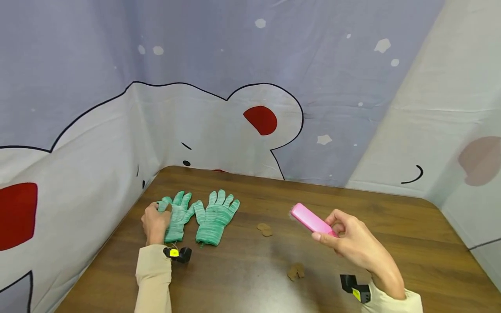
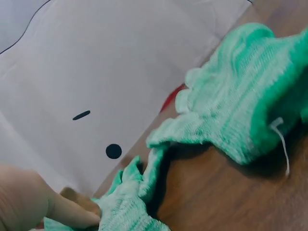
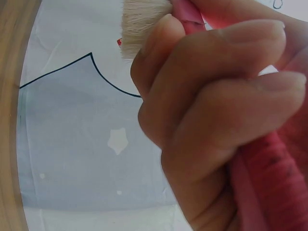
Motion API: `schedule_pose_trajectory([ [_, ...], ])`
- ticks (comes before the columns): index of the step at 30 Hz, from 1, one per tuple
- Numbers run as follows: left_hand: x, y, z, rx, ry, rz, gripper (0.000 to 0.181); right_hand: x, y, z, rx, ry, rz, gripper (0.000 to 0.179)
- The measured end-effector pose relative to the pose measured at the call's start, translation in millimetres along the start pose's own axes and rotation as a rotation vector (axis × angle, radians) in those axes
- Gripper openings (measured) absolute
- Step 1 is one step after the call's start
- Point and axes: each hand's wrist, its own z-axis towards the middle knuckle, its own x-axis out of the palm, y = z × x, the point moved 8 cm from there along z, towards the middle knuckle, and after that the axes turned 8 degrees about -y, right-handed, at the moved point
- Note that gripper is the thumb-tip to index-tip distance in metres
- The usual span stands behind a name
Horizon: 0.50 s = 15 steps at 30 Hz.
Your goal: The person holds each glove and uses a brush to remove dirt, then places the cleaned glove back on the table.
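My left hand [image 1: 155,222] is at the left one of two green knitted gloves [image 1: 179,217], pinching a small brown leaf-like piece [image 2: 81,199] against it. The thumb covers part of this piece in the left wrist view. Beside it lies the right glove [image 1: 213,219], fingers pointing away and cuff towards me. Above the table, my right hand [image 1: 354,239] grips a pink brush [image 1: 311,218] with its back facing up. Pale bristles [image 3: 142,26] show in the right wrist view, where curled fingers wrap the pink handle [image 3: 269,183].
Two brown leaf-like pieces lie on the wooden table [image 1: 242,278], one piece [image 1: 264,229] right of the gloves and another piece [image 1: 296,271] closer to me. A printed cloth [image 1: 203,126] rises behind the table and along its sides.
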Motion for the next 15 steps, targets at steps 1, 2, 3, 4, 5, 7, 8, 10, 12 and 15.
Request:
schedule_pose_trajectory([
  [1, 0.2, -0.4, 0.1, -0.005, 0.004, -0.027, 0.040, -0.5, 0.2, -0.1, 0.002, 0.002, -0.003, 0.039],
  [2, 0.3, -0.9, -0.2, -0.017, 0.011, -0.058, 0.042, -1.1, 0.4, -0.2, 0.003, 0.003, -0.007, 0.040],
  [3, -1.2, -2.3, -0.3, -0.015, 0.000, -0.090, 0.041, -1.7, 0.4, -0.3, 0.005, 0.005, -0.008, 0.040],
  [4, -3.4, -4.2, -0.2, -0.013, -0.014, -0.127, 0.040, -2.0, 0.8, 0.1, 0.003, 0.006, -0.009, 0.040],
  [5, -5.9, -6.4, -0.1, -0.011, -0.033, -0.164, 0.039, -2.1, 1.1, 0.4, 0.000, 0.007, -0.010, 0.040],
  [7, -12.8, -12.1, -1.3, -0.014, -0.081, -0.269, 0.040, -2.0, 1.3, 0.8, 0.001, 0.011, -0.009, 0.041],
  [8, -15.7, -14.9, -2.4, -0.023, -0.105, -0.346, 0.038, -2.0, 1.4, 1.0, 0.001, 0.010, -0.011, 0.041],
  [10, -19.3, -22.8, -5.3, -0.029, -0.131, -0.545, 0.035, -1.9, 1.4, 1.1, 0.005, 0.006, -0.010, 0.042],
  [12, -19.3, -32.2, -8.3, -0.030, -0.120, -0.796, 0.032, -2.1, 1.2, 0.5, 0.013, 0.000, -0.011, 0.043],
  [15, -13.6, -50.2, -17.1, -0.058, 0.014, -1.191, 0.031, -2.0, 1.7, -0.5, 0.019, -0.005, -0.001, 0.044],
])
